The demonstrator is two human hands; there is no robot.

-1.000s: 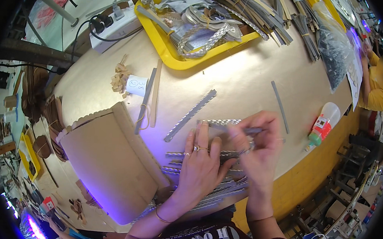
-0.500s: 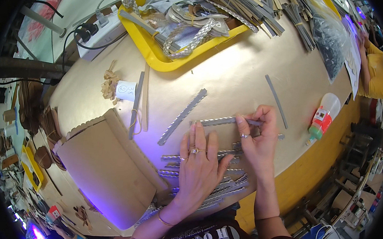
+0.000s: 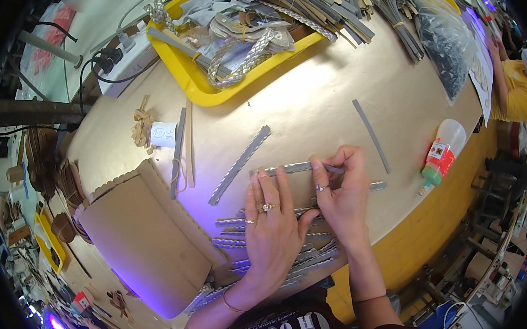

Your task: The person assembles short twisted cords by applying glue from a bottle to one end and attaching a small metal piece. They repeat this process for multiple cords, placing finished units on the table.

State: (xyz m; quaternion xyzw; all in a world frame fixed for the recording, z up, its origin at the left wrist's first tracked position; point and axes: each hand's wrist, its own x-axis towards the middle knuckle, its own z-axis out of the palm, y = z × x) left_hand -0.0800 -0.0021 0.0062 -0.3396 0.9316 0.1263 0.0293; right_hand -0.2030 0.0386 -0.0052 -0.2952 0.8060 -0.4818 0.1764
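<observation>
A narrow grey strip with silvery twisted cord along one edge [image 3: 300,167] lies between my hands. My left hand [image 3: 271,226] is flat over its left part, fingertips pressing it to the table. My right hand [image 3: 345,201] pinches the right end, where a grey piece sticks up between thumb and forefinger. Several more corded strips [image 3: 228,243] lie beneath and beside my left hand, partly hidden. One finished-looking corded strip [image 3: 239,164] rests apart at a slant to the left. A plain grey strip [image 3: 371,135] lies beyond my right hand.
A yellow tray [image 3: 210,97] of cords and scraps stands at the back. Folded brown card [image 3: 148,236] is at left, near a paper-tagged bundle [image 3: 163,134]. A glue bottle [image 3: 444,154] lies at right by the table edge. Another person in yellow [image 3: 516,90] is at far right.
The whole view has shifted slightly. My left fingertips have edged along the strip toward my right hand, which keeps its pinch on the right end.
</observation>
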